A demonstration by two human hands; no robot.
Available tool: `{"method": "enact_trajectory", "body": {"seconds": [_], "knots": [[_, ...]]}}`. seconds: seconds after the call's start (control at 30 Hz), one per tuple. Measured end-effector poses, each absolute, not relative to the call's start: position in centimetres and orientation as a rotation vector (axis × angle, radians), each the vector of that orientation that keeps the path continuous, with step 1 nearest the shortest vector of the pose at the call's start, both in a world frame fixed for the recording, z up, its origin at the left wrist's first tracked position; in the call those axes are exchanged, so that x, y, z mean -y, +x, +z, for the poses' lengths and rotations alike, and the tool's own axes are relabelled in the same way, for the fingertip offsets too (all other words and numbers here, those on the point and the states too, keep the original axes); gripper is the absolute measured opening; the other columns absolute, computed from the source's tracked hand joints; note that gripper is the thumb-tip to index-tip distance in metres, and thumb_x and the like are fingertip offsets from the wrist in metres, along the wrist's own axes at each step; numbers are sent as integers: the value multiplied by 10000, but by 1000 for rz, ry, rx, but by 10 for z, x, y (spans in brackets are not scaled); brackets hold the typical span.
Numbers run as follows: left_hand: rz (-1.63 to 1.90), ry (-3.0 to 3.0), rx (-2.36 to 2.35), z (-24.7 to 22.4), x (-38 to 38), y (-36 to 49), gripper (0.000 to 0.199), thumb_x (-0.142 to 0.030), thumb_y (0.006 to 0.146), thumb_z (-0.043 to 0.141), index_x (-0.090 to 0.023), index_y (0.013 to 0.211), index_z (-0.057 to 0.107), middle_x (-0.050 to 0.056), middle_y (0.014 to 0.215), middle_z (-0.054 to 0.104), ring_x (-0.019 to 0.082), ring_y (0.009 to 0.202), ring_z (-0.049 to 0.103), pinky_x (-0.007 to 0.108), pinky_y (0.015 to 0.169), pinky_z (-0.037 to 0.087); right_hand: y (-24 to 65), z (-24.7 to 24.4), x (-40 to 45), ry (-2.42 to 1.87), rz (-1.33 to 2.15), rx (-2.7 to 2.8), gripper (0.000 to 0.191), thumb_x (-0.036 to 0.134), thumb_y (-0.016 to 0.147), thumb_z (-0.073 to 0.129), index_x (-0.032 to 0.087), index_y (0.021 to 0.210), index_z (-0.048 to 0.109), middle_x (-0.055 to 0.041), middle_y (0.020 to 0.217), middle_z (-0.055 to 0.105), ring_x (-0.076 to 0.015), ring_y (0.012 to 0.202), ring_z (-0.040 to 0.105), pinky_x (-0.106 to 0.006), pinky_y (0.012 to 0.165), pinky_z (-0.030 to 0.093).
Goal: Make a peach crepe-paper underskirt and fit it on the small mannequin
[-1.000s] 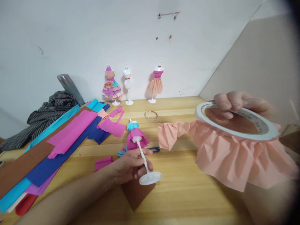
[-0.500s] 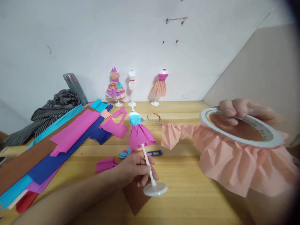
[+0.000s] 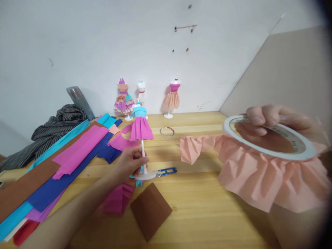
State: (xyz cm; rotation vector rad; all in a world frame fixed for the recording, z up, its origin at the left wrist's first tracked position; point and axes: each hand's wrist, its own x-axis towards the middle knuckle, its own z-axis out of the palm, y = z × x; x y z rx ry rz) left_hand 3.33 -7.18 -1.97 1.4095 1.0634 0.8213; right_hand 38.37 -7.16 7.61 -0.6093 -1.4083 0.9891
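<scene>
My left hand (image 3: 133, 160) is closed around the white stem of a small dress form (image 3: 141, 124), which stands nearly upright. The form wears a turquoise top and a pink pleated skirt; its round base is beside blue thread snips (image 3: 166, 171), partly covering their blades. At the right, my right hand (image 3: 272, 116) grips a roll of double-sided tape (image 3: 308, 154), fingers hooked through its ring. A gathered strip of peach crepe paper (image 3: 249, 183) hangs along the roll's lower edge, its narrow end reaching left. Whether the fingers also hold the strip is hidden.
Three more dress forms stand by the wall, among them one in a peach skirt (image 3: 172, 98). Crepe paper strips (image 3: 49, 173) and a striped cloth (image 3: 57, 128) lie left. A brown paper square (image 3: 151, 211) and a wire ring (image 3: 167, 131) rest on the table.
My left hand has moved the dress form away from me and slightly left, and it now stands straighter. The brown square has come into fuller view. My right hand stays almost where it was.
</scene>
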Motion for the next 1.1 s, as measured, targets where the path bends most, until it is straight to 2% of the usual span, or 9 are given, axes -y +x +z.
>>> {"method": "enact_trajectory", "body": {"seconds": [0.2, 0.37, 0.67, 0.87, 1.1], "knots": [[817, 1491, -1105, -38, 63, 33, 232, -374, 688, 633, -182, 730, 510, -75, 446, 507, 65, 327, 408, 174, 339, 316, 391, 67, 66, -582, 965, 1460, 235, 394, 646, 789, 221, 553, 660, -22, 610, 550, -82, 397, 411, -286, 408, 293], [829, 1544, -1135, -39, 61, 37, 206, -342, 672, 635, -178, 657, 511, -66, 434, 495, 66, 361, 427, 183, 388, 347, 400, 55, 59, -545, 1023, 1449, 146, 305, 697, 718, 201, 603, 675, -47, 690, 623, -109, 428, 448, -306, 440, 316], [826, 1603, -1122, -30, 36, 53, 234, -303, 659, 692, -175, 635, 498, -60, 447, 513, 85, 395, 503, 185, 408, 393, 389, 57, 57, -534, 1084, 1500, 126, 290, 696, 701, 206, 602, 696, -40, 667, 624, -121, 441, 474, -304, 456, 326], [971, 1563, -1141, -45, -3, 68, 199, -250, 680, 679, -164, 747, 513, -69, 538, 508, 79, 414, 513, 187, 409, 414, 382, 57, 59, -608, 1055, 1462, 136, 308, 658, 697, 225, 553, 677, -52, 626, 599, -139, 422, 438, -316, 427, 298], [1035, 1588, -1161, -67, -19, 66, 161, -193, 695, 659, -161, 742, 509, -63, 568, 508, 67, 452, 503, 178, 441, 410, 387, 50, 48, -570, 1079, 1527, 133, 289, 683, 668, 223, 570, 689, -50, 637, 603, -123, 414, 437, -320, 441, 316]]}}
